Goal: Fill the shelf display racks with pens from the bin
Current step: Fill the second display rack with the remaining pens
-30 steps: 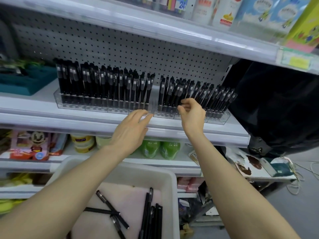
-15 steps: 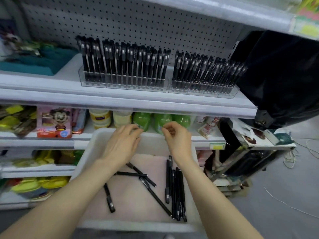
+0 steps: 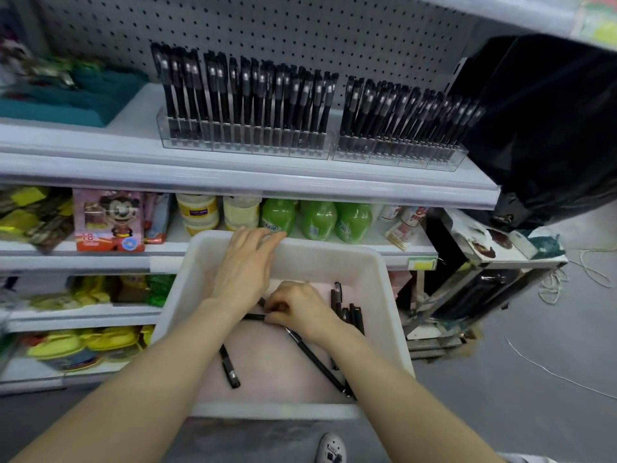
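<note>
Pinches one end of a slim black plastic pen (image 3: 252, 316) between the curled fingers and thumb of the right hand (image 3: 300, 309), low inside the white rectangular plastic bin (image 3: 377, 272). Points the pen's free end leftward from the grip, under the left wrist. Holds the left hand (image 3: 247, 262) flat just beyond and left of the grip, fingers straight and close together, tips over the bin's far rim, grasping nothing; cannot tell whether touching. Shows loose black pens (image 3: 229, 365) on the bin floor nearer than the grip, more bunched just right of it. Shows, well above and beyond the grip, two clear plastic display racks (image 3: 247, 145) on the white metal shelf (image 3: 100, 168), packed with upright black pens.
</note>
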`<state>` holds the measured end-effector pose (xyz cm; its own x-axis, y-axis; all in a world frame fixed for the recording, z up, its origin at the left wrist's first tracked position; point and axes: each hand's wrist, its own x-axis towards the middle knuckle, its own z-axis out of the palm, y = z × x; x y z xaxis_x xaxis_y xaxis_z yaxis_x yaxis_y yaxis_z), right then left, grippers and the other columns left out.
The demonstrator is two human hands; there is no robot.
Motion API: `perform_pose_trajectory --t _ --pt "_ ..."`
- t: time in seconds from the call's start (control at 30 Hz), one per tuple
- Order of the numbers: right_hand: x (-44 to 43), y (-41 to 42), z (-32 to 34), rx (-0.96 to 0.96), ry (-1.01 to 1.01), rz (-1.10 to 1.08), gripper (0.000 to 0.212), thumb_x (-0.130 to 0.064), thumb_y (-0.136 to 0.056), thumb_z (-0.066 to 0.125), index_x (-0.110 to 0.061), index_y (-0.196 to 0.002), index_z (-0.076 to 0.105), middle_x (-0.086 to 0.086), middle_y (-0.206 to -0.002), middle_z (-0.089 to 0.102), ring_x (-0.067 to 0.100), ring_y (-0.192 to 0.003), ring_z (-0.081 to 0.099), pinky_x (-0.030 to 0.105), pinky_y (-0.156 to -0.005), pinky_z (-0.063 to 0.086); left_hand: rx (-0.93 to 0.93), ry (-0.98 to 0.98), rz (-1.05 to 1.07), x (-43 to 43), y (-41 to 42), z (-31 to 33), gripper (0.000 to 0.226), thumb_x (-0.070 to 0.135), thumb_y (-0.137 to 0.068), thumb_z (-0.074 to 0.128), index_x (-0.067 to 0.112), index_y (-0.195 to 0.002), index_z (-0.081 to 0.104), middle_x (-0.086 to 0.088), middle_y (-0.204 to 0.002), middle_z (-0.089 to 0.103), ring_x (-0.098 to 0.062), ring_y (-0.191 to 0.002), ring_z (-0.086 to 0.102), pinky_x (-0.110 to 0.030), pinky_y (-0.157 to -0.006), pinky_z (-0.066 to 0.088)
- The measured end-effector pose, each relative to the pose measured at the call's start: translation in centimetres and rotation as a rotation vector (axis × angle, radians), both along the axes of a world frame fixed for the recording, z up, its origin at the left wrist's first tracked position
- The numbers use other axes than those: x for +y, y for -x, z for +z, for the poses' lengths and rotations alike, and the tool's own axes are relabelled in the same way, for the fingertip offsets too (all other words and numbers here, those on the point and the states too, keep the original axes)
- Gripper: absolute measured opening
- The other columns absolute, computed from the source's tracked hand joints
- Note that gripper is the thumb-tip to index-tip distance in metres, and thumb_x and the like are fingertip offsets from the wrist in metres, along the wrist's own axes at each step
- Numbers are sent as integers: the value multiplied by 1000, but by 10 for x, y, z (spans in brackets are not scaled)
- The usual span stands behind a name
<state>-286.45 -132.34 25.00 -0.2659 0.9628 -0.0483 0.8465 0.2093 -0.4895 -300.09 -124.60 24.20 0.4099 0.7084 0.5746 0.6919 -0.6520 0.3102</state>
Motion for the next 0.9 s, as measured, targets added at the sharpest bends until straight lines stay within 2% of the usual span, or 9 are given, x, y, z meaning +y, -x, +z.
perform_pose_trajectory --t 0.1,0.2,0.43,0.5,0.57,0.63,0.77,0.87,0.9 --pt "2 1 -2 -61 -27 9 17 -17 -81 70 -13 -96 75 11 -97 66 28 -91 60 25 -76 36 33 8 -2 1 2 -1 52 -3 -81 61 14 -131 59 -12 -115 60 -28 -107 46 -47 -105 36" --pt "4 -8 1 -114 -35 -78 16 -13 -82 66 -12 -97 73 11 -100 66 31 -95 60 33 -78 43 49 17 -6 1 2 1 55 -4 -81 64 15 -132 58 -11 -116 59 -28 -108 47 -46 -106 36" --pt "8 -43 14 -221 123 -224 28 -5 -81 56 -17 -101 71 9 -102 71 32 -101 62 32 -82 50 86 76 38 3 1 9 51 1 -83 64 19 -131 60 -6 -116 61 -29 -107 52 -38 -100 36" --pt "11 -53 22 -163 156 -238 28 -6 -81 56 -18 -102 70 5 -104 71 28 -102 63 28 -85 49 95 87 54 4 -1 16 40 8 -88 63 19 -126 64 -5 -110 64 -30 -103 55 -40 -94 43" --pt "15 -64 37 -63 192 -266 25 -6 -82 59 -16 -103 68 2 -98 69 21 -93 61 24 -78 47 94 87 71 6 -3 24 26 23 -96 53 20 -117 68 -4 -105 67 -29 -97 58 -39 -86 48" --pt "20 -78 56 65 192 -280 22 -7 -80 61 -20 -98 64 -3 -86 63 17 -81 58 28 -76 51 99 105 89 11 -7 34 33 34 -98 41 21 -110 70 -1 -103 66 -27 -95 57 -37 -81 50" --pt "32 -109 94 348 137 -261 22 -7 -84 65 -21 -101 59 -4 -77 61 18 -64 63 36 -69 57 81 76 93 28 -26 62 32 32 -100 43 19 -120 65 -1 -113 63 -25 -103 58 -39 -83 52" --pt "42 -130 124 573 75 -260 4 -17 -93 64 -16 -93 60 -4 -71 61 20 -62 63 40 -69 60 75 23 56 40 -53 91 31 23 -98 52 14 -126 62 -4 -119 61 -26 -109 55 -41 -88 51" --pt "47 -137 132 620 32 -273 7 -17 -94 62 -13 -90 61 -2 -70 61 20 -63 61 41 -69 59 71 14 45 45 -63 100 32 20 -97 53 13 -127 61 -5 -122 60 -27 -111 54 -42 -90 50"
